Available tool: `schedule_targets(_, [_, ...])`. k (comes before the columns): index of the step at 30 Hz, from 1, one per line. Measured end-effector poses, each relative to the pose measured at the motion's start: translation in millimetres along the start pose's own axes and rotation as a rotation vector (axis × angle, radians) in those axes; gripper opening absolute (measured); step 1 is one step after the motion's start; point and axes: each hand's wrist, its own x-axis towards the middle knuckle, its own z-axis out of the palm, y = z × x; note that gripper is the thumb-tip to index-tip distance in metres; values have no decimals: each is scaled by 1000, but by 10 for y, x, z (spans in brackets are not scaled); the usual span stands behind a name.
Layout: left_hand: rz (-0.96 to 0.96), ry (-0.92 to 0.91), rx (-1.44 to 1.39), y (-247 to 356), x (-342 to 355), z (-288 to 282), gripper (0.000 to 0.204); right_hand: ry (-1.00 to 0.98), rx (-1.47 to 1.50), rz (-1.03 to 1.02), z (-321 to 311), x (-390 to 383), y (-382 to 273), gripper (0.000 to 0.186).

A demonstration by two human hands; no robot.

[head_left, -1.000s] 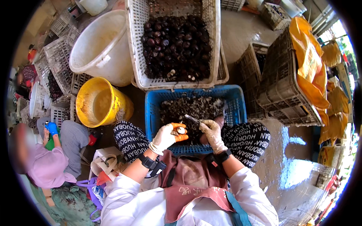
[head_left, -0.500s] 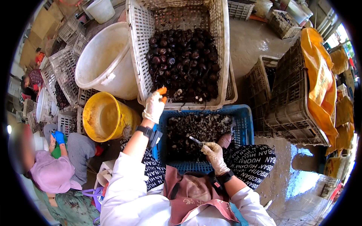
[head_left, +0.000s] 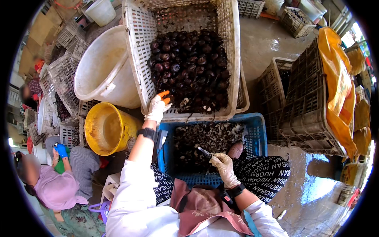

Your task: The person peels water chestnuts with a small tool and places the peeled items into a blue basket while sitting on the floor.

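**Left hand at white crate's near left corner, right hand closed on slim tool**

Dark round bulbs (head_left: 191, 63), glossy with purplish-brown skins, are heaped in the white crate (head_left: 143, 43), straight ahead on the far side. Crate is rigid plastic with slotted walls, grimed along the edges. A few pale pieces (head_left: 184, 105) are seen at the pile's near edge.

Near side: blue crate (head_left: 258, 132), slotted plastic, its bottom covered with loose dark and whitish scraps (head_left: 209, 136), rough and flaky.

Left hand (head_left: 156, 106) is reached out to the crate's near left corner, just beside the bulbs. Thin whitish glove, smooth orange covers on fingertips. Fingers are partly bent, a little apart; whether anything is held can't be told.

Right hand (head_left: 223, 162), also gloved, is held over the blue crate's near right part. Fingers are curled tight around the slim tool (head_left: 204, 152); its narrow greyish end is pointed far and left.

Left: yellow bucket (head_left: 129, 125), round, stained inside; beyond it, large white tub (head_left: 124, 89), smooth, wide-rimmed. Right: wrinkled orange sheet (head_left: 335, 75) is draped over a dark lattice crate (head_left: 304, 96).
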Motion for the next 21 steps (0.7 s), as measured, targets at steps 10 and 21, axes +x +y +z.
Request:
schedule_targets(10, [-152, -467, -248, -175, -1661, 156, 46, 11, -60, -213, 129, 43, -190, 19])
schedule_targets(21, [-141, -505, -170, -351, -2182, 258, 49, 64, -345, -386, 112, -173, -268, 21])
